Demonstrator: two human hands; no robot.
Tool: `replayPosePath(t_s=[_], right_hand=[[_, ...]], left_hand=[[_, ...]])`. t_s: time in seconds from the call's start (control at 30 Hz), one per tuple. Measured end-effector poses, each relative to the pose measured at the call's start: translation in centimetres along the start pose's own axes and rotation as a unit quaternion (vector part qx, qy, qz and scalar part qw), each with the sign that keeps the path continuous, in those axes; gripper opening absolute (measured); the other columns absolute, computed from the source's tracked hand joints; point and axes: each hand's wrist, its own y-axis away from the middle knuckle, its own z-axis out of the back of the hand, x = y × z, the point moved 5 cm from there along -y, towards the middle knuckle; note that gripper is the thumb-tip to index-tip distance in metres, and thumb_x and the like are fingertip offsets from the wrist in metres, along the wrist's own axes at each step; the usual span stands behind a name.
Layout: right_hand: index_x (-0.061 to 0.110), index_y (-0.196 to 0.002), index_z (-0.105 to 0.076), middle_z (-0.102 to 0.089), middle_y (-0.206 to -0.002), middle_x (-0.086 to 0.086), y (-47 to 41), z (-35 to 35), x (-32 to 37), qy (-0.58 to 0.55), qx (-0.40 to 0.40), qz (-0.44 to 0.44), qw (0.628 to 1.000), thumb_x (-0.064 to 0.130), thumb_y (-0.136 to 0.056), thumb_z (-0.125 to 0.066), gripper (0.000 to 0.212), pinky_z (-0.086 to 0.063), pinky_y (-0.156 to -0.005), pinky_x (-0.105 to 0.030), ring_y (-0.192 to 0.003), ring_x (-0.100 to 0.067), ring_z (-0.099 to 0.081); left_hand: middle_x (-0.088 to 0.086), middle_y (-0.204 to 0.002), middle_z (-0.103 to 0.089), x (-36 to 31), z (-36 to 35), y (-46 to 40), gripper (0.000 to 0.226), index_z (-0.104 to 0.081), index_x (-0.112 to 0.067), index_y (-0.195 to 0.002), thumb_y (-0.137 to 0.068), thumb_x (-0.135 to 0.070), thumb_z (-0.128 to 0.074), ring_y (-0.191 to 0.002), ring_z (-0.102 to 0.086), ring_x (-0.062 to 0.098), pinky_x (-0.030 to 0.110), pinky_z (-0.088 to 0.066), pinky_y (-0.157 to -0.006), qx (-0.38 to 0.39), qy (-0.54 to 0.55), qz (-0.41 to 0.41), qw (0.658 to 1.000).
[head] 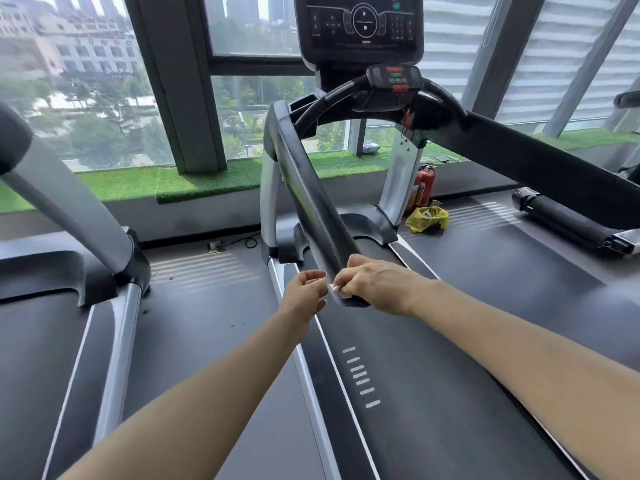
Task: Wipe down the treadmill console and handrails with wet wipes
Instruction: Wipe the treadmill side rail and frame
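Note:
The treadmill's black left handrail (pixel 308 192) slopes from the console down to its near end in the middle of the view. My right hand (pixel 374 284) grips that near end with a small white wet wipe (pixel 335 289) bunched under its fingers. My left hand (pixel 306 289) hovers just left of the rail end, fingers curled, fingertips close to the wipe; whether it touches the wipe I cannot tell. The dark console screen (pixel 362 24) stands at the top centre. The right handrail (pixel 540 168) runs off to the right.
A neighbouring treadmill's arm (pixel 65 202) stands at the left and another machine's rail (pixel 561 216) at the right. A yellow bag (pixel 427 220) and red fire extinguishers (pixel 422 185) sit on the floor by the window ledge with green turf (pixel 207 178). The belt (pixel 433 375) lies below.

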Motion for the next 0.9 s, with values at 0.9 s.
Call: replayPosePath(t_s=[0.9], right_hand=[[0.002, -0.084, -0.074, -0.063, -0.103, -0.003, 3.4, -7.1, 2.0, 0.225, -0.187, 0.150, 0.944, -0.002, -0.080, -0.049, 0.026, -0.052, -0.074, -0.024, -0.090, -0.017, -0.047]], left_hand=[[0.005, -0.089, -0.057, 4.0, -0.7, 0.6, 0.019, -0.057, -0.014, -0.096, -0.091, 0.001, -0.048, -0.075, -0.051, 0.012, 0.023, -0.045, -0.068, -0.040, 0.040, 0.038, 0.998]])
